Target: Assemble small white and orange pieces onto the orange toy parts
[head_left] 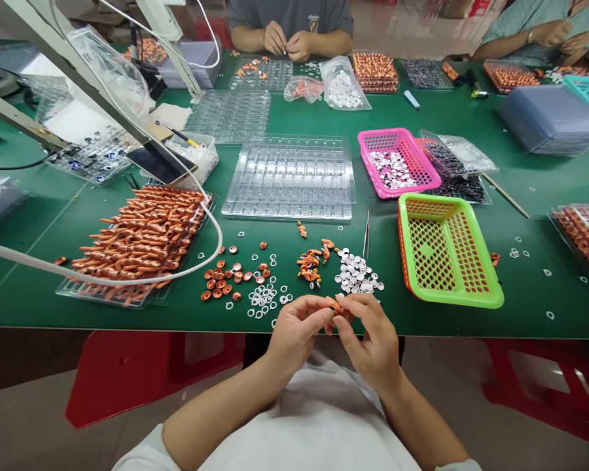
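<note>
My left hand (pixel 297 327) and my right hand (pixel 370 333) meet at the near edge of the green table (pixel 520 307). Both pinch one small orange part (pixel 334 305) between their fingertips. Just beyond them lie a pile of small white discs (pixel 357 273), a cluster of orange parts (pixel 311 261), loose white rings (pixel 264 297) and orange caps (pixel 223 281). Thin tweezers (pixel 366 235) rest on the table past the discs.
A tray heaped with orange parts (pixel 142 239) sits left, under a white hose (pixel 103 278). An empty clear tray (pixel 289 176), a pink basket (pixel 397 163) and a green basket (pixel 446 252) stand ahead. Two other people work at the far side.
</note>
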The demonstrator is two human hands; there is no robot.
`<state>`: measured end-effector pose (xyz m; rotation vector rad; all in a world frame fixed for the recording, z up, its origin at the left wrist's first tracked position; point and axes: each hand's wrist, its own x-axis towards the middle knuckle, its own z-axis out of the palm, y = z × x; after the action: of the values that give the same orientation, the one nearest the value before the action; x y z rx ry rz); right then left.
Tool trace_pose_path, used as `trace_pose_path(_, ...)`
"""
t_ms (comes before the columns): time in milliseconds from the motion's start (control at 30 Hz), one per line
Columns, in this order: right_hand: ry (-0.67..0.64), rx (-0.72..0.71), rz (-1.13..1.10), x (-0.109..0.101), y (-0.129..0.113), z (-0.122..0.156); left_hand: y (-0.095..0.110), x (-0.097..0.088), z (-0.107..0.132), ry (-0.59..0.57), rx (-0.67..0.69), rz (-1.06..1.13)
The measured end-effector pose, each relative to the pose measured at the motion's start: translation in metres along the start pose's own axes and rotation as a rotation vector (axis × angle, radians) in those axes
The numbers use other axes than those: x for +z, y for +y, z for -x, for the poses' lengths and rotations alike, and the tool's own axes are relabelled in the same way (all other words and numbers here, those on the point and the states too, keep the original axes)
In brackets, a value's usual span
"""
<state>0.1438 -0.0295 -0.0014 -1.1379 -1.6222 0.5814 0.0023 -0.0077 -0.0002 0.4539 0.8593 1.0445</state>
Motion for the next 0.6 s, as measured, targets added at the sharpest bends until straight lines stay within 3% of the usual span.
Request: trace_pose_path(600, -0.004, -0.02, -0.069, 0.0004, -0.0017, -0.0017, 0.0018, -0.0091, 0.0022, -0.029, -0.173, 0.075)
